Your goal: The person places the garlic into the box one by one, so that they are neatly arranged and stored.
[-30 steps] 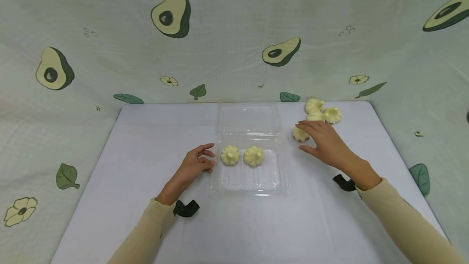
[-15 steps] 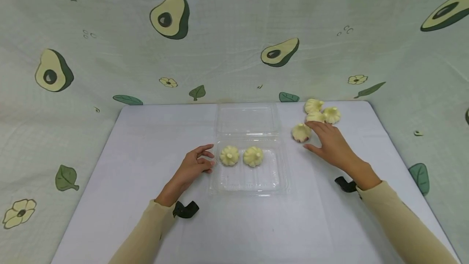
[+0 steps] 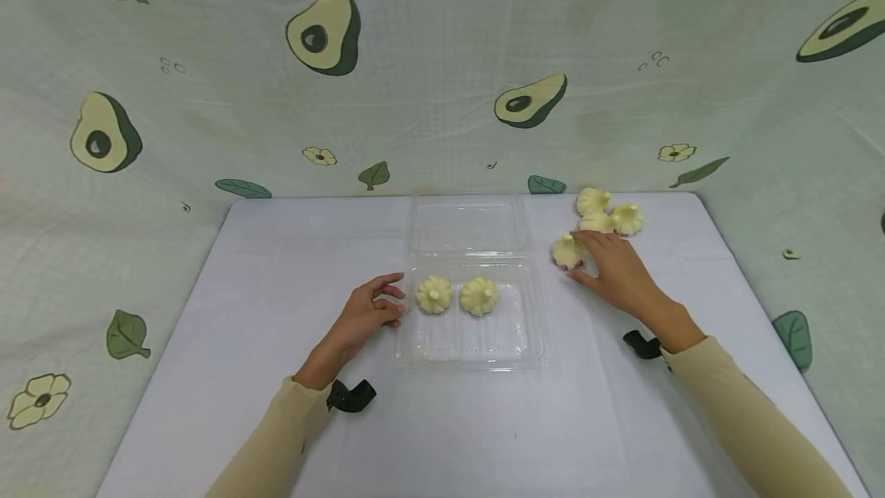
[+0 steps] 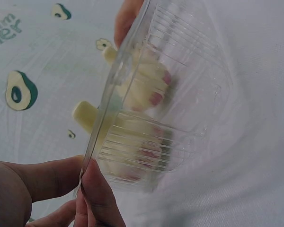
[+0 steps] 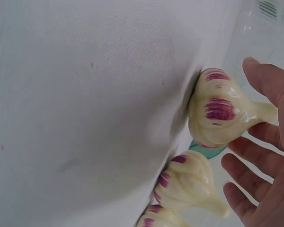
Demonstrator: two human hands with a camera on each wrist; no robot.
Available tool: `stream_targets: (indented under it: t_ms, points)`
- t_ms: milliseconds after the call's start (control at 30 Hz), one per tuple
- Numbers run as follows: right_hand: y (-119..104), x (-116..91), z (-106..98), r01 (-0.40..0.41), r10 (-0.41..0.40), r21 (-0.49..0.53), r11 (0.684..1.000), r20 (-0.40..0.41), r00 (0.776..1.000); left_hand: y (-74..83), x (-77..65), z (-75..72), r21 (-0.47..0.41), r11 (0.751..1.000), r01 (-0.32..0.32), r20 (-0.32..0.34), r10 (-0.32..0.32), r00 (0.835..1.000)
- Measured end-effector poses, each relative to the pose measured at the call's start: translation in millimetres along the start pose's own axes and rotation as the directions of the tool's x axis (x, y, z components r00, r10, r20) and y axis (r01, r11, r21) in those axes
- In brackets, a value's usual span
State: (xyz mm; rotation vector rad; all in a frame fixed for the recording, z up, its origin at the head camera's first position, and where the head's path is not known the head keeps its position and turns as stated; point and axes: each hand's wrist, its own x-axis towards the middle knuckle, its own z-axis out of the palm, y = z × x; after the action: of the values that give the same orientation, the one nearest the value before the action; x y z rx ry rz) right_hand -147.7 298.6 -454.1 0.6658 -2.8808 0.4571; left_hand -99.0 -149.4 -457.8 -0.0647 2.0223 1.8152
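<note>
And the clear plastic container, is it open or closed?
Open: its lid is folded back beyond the base, leaving two garlic bulbs uncovered inside.

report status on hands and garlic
Left hand pinches container rim. Right hand at loose garlic bulb, thumb apart. Two bulbs in container. Container lid folded back, not in the way.

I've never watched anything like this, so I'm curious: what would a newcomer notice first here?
Probably the avocado-print cloth filling the background. Next, at the middle of the white table, comes an open clear container with two pale garlic bulbs in it, its left edge pinched by the left hand. On the right, the right hand reaches around a single bulb, just in front of three more.
</note>
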Motion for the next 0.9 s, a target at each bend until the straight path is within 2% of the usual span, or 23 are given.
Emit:
stream_targets:
  t_ms: [367, 900]
  points:
    - [-1.3, 3.0, 1.2, 0.013, -0.013, 0.017, 1.0, -0.016, 1.0, 1.2, 0.7, 0.5, 0.015, 1.0, 0.007, -0.006, -0.007, 1.0]
    - [0.7, 8.5, 7.5, 0.022, -0.022, 0.001, 1.0, 0.01, 1.0, -0.2, 1.4, 0.2, 0.012, 1.0, 0.011, -0.009, -0.011, 1.0]
